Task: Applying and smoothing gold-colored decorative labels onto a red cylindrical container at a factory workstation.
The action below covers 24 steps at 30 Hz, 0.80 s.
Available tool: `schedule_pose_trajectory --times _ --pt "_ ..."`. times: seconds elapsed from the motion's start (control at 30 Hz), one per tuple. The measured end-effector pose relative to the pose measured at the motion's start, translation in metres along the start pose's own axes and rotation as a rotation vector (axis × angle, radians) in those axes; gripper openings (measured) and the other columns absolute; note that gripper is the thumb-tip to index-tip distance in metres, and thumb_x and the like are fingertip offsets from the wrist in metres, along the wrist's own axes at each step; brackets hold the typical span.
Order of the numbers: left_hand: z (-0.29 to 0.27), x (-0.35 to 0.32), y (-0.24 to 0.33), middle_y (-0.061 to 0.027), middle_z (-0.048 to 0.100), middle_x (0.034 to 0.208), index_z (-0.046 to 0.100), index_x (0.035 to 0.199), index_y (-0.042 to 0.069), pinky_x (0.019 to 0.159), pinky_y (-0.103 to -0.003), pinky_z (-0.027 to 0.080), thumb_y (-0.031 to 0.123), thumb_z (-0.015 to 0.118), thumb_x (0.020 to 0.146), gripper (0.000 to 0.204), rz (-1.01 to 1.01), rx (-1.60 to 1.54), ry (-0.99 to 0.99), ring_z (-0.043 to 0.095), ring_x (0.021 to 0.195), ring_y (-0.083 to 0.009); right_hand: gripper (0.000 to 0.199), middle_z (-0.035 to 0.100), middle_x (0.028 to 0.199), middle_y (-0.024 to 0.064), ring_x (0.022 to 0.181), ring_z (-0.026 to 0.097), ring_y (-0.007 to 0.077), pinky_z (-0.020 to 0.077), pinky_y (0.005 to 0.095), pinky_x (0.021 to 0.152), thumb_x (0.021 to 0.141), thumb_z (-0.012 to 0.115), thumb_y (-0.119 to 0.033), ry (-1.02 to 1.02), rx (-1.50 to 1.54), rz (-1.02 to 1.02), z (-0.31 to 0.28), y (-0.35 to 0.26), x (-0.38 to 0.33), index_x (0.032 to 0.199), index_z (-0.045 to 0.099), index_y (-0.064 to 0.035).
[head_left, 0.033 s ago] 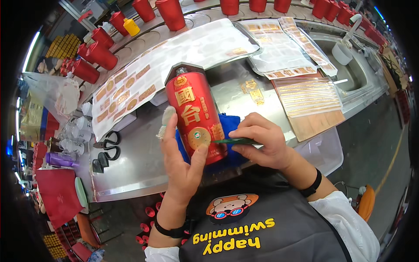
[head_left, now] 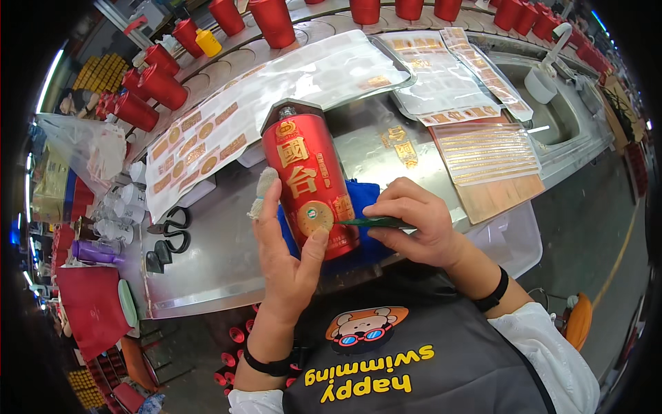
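A red bottle [head_left: 307,183] with gold lettering and a round gold emblem [head_left: 315,215] lies tilted, its neck pointing away from me, partly over a blue cloth [head_left: 365,196]. My left hand [head_left: 286,259] steadies it, thumb pressed near the emblem and fingers along the left side; one finger has a whitish wrap [head_left: 265,185]. Pinched in my right hand [head_left: 417,224] is a slim, green pointed tool [head_left: 379,222], tweezers-like. Its tip meets the bottle just right of the emblem. Behind the bottle's neck shows a dark angular holder [head_left: 303,107].
Sheets of gold decals [head_left: 207,138] cover the metal table's far side. Black-handled scissors [head_left: 178,228] lie left. Loose gold decals [head_left: 401,146] and a wooden board [head_left: 489,200] with gold strips are right, before a sink [head_left: 565,121]. Red bottles [head_left: 272,24] line a conveyor behind.
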<state>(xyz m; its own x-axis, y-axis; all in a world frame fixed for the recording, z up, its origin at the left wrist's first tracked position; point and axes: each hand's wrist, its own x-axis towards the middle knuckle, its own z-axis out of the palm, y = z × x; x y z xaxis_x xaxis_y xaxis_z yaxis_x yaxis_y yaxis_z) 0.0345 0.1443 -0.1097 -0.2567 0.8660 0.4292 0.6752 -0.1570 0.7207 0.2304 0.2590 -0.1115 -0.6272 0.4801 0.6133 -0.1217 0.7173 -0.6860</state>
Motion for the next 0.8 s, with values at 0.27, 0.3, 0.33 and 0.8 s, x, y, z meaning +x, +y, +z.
schedule_pose_trajectory --times 0.27,0.3,0.33,0.8 --pt "-0.014 0.015 0.011 -0.0224 0.036 0.144 0.031 0.144 -0.002 0.111 -0.044 0.024 0.026 0.070 0.080 0.080 0.068 0.169 -0.102 0.035 0.131 -0.0360 0.028 0.060 0.083 0.0098 0.074 0.057 0.0250 0.0454 0.0336 0.067 0.072 0.075 -0.003 0.035 -0.008 0.052 -0.003 -0.001 -0.004 0.099 0.066 -0.0024" --pt "-0.014 0.016 0.012 -0.0237 0.038 0.142 0.031 0.143 -0.002 0.108 -0.047 0.026 0.024 0.070 0.080 0.079 0.095 0.197 -0.102 0.037 0.127 -0.0398 0.028 0.060 0.083 0.0097 0.075 0.057 0.0250 0.0454 0.0334 0.066 0.073 0.075 -0.004 0.033 -0.016 0.044 -0.003 -0.001 -0.003 0.099 0.066 -0.0028" --pt "-0.014 0.017 0.011 -0.0237 0.038 0.142 0.031 0.143 -0.002 0.108 -0.047 0.026 0.024 0.070 0.080 0.079 0.096 0.197 -0.103 0.037 0.127 -0.0398 0.028 0.060 0.083 0.0096 0.075 0.057 0.0250 0.0454 0.0332 0.066 0.073 0.075 -0.004 0.030 -0.024 0.035 -0.003 -0.001 -0.003 0.100 0.066 -0.0031" --pt "-0.008 -0.026 -0.012 -0.0272 0.030 0.148 0.023 0.146 -0.006 0.114 -0.048 0.019 0.034 0.070 0.082 0.088 0.061 0.071 -0.077 0.031 0.136 -0.0428 0.023 0.059 0.088 0.0078 0.083 0.059 0.0273 0.0433 0.0375 0.070 0.075 0.072 -0.014 -0.292 0.020 -0.101 -0.005 -0.009 0.031 0.097 0.065 -0.0096"
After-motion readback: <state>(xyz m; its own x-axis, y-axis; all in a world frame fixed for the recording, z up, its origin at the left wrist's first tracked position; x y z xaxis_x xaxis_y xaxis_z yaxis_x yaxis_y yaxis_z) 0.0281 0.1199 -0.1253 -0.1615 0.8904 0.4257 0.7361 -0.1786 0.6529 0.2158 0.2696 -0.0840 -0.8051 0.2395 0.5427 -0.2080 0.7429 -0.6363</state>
